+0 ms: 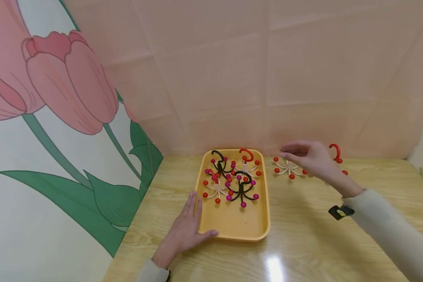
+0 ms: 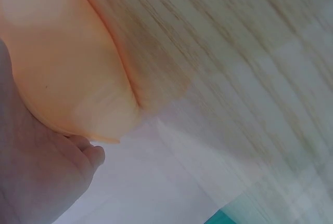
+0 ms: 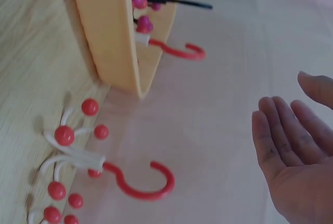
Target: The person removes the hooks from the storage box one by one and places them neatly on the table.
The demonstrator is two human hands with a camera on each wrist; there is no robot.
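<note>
A yellow tray (image 1: 232, 229) holds several ball-tipped, many-legged pieces with hooked tops. Two are black with magenta balls, one at the front (image 1: 242, 188); two are white with red hooks and red balls, one at front left (image 1: 217, 188). My left hand (image 1: 183, 231) rests against the tray's left side, fingers straight along the rim, thumb by the front edge. Right of the tray, my right hand (image 1: 313, 156) hovers with nothing in it, thumb apart from extended fingers. Below it stands a white piece with a red hook (image 3: 145, 193), not touched.
Another red hook (image 1: 335, 152) with red balls shows behind the right wrist, partly hidden. The wood-grain table (image 1: 303, 235) meets a pink cloth backdrop (image 1: 215, 78) just behind the tray. A tulip-painted wall (image 1: 67, 78) borders the left side.
</note>
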